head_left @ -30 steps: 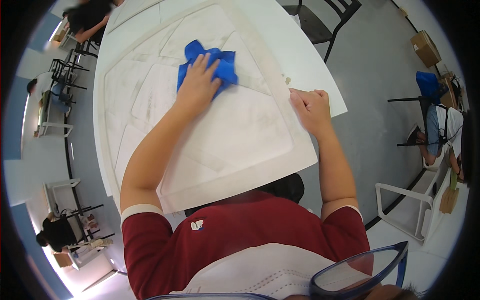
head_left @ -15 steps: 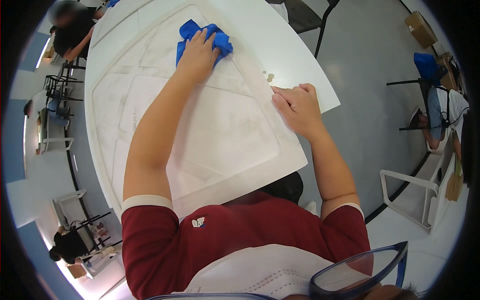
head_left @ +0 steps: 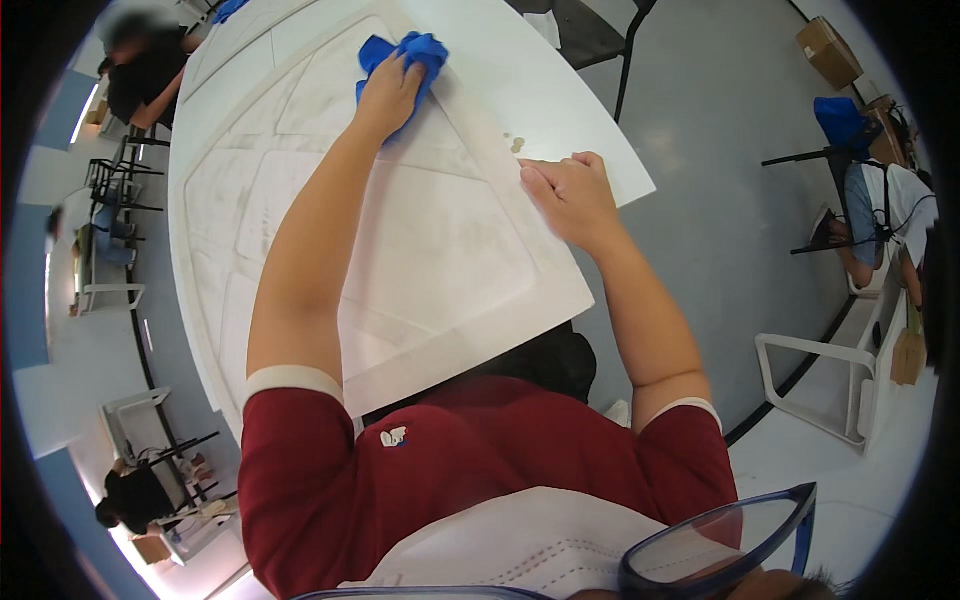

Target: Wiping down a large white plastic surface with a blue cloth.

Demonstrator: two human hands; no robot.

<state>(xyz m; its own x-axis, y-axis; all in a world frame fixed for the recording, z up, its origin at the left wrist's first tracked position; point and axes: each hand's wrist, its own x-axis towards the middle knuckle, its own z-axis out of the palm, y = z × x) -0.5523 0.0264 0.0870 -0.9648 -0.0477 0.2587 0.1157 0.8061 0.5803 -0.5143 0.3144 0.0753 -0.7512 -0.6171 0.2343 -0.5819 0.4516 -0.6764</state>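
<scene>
A large white panel (head_left: 420, 235) with shallow moulded outlines and grey smudges lies over the white table in front of me. Near its far end, my left hand (head_left: 391, 92) is closed round a bunched blue cloth (head_left: 425, 52) and presses it against the surface. On the panel's right edge sits my right hand (head_left: 572, 196), its thumb and forefinger against the rim and the other fingers curled in. Part of its grip is hidden from above.
The white table (head_left: 590, 130) bears a few small brownish spots (head_left: 516, 143) beside the panel. Past its right edge stands a dark chair (head_left: 580, 35). A person in black (head_left: 145, 75) is at the far left; another person in white (head_left: 890, 210) sits at the right.
My left hand has gathered the cloth into a tighter bunch and moved slightly farther away. The panel's right edge and my right hand appear a little farther left.
</scene>
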